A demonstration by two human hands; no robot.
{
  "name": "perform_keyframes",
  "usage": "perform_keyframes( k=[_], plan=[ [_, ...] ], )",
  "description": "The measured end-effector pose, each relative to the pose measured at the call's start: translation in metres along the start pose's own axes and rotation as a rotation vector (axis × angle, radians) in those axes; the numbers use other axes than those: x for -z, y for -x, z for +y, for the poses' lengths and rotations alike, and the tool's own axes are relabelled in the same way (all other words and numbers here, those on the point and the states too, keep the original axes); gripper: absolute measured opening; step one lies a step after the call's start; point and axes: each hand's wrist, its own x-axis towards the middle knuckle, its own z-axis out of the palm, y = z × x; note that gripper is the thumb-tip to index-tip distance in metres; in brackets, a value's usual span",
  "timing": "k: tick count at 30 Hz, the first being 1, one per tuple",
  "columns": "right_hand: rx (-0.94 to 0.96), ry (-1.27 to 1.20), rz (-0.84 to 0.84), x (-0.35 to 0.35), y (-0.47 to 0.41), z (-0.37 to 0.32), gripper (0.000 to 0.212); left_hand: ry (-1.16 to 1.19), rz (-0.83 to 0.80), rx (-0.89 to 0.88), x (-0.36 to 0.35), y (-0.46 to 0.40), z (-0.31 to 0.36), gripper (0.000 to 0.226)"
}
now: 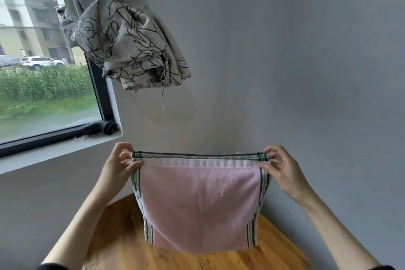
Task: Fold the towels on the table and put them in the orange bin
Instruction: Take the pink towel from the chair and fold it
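A pink towel (199, 201) with green, white and black striped borders hangs in the air above the wooden table (122, 245). My left hand (121, 164) pinches its top left corner and my right hand (281, 170) pinches its top right corner. The top edge is stretched straight between them and the towel falls flat, its lower edge hanging just over the tabletop. The orange bin is not in view.
A grey wall stands close behind the table. A knotted patterned curtain (129, 35) hangs at the upper left beside a window (43, 72). A dark object (100, 128) lies on the window sill.
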Motion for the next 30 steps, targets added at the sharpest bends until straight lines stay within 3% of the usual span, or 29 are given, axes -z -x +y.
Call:
perform_keyframes(
  k=[8, 14, 23, 30],
  plan=[
    [-0.085, 0.106, -0.090, 0.004, -0.015, 0.003, 0.021, -0.172, -0.071, -0.062, 0.012, -0.007, -0.005, 0.029],
    [-0.082, 0.247, -0.098, -0.005, -0.019, 0.006, 0.021, -0.172, -0.027, -0.007, 0.021, -0.008, -0.008, 0.021],
    [-0.081, -0.058, -0.060, -0.013, -0.023, -0.004, 0.012, -0.027, -0.016, -0.093, 0.032, -0.005, 0.009, 0.007],
    [-0.095, -0.154, -0.047, -0.008, -0.027, -0.014, 0.019, 0.020, -0.046, -0.091, 0.038, 0.002, 0.021, 0.008]
  ],
)
